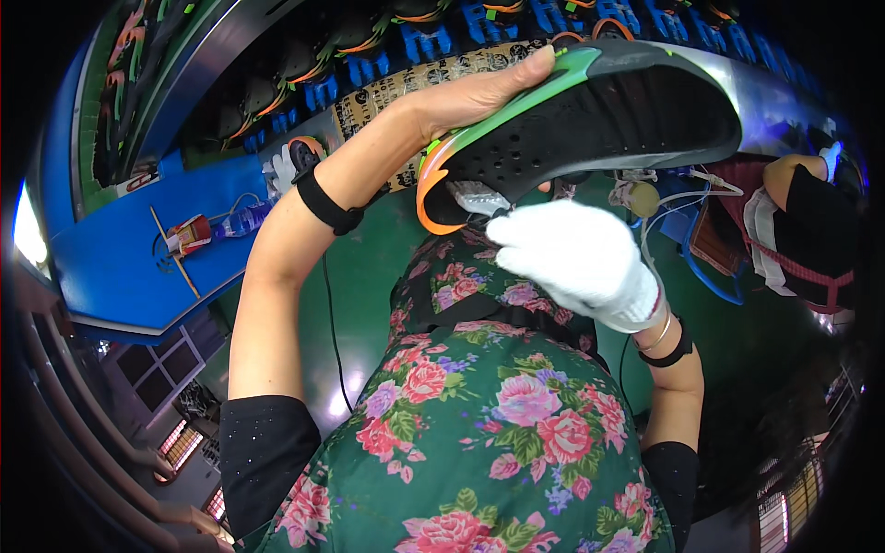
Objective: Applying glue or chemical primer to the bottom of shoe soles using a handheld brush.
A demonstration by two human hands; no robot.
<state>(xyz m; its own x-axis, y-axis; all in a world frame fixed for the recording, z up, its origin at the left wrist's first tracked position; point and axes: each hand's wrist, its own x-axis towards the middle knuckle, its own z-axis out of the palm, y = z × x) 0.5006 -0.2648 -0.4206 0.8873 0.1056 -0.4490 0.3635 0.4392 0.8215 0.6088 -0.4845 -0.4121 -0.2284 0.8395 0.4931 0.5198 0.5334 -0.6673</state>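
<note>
A large shoe sole (627,120), black inside with a green side and an orange heel rim, is held up in front of me. My left hand (489,92), bare, is closed on its upper edge with the thumb along the green side; most of the other fingers are hidden behind it. White-gloved, my right hand (576,258) pinches a small brush with flat, pale grey bristles (479,198). The bristles lie against the inside of the sole's heel end. The glove hides most of the handle.
Along the far side, several shoe uppers on blue supports (424,41) stand in a row. A blue table (120,249) at left carries a red tin (192,235) and a clear bottle (244,221). At right, another person's arm (793,180) shows near a hose (682,198).
</note>
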